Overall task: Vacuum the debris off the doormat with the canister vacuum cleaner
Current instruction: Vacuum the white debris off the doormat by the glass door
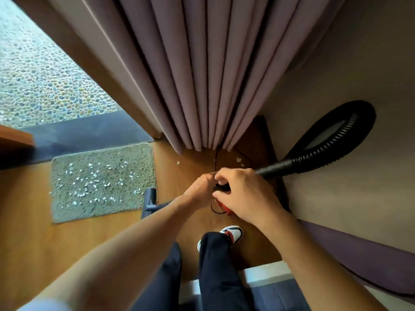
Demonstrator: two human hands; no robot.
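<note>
Doormat: The green doormat (pixel 65 207) lies on the wooden floor (pixel 33 243) at the left, against the door threshold. It appears not yet vacuumed.
Debris: White debris (pixel 94 176) is scattered thickly over the middle and right of the pile, so none of the cleaning looks done.
Floor nozzle: A grey-blue floor nozzle (pixel 151 199) sits at the mat's right edge, touching or just beside it, with no hand on it.
Left hand: The left hand (pixel 198 191) reaches in to meet the right over the vacuum. Its knuckles are bent, but its fingertips are hidden behind the other hand, so their hold cannot be told.
Cord: A thin black cord (pixel 216 158) drops from under the curtain (pixel 202 86) toward the hands.
Black fitting: A black fitting (pixel 221 187) shows between the two hands. What it is cannot be made out.
Canister: Only a sliver of the red canister (pixel 225 208) shows beneath the hands, well apart from the mat.
Right hand: The right hand (pixel 247 196) arches over the fitting, and its fingers (pixel 224 176) curl down and pinch it.
Stray bits: A few stray bits (pixel 239 160) lie on the floor by the curtain foot.
Hose: The ribbed black hose (pixel 325 147) loops along the wall and runs into the right hand.
Stage: This looks like set-up only. Every pass over the mat remains to be done.
</note>
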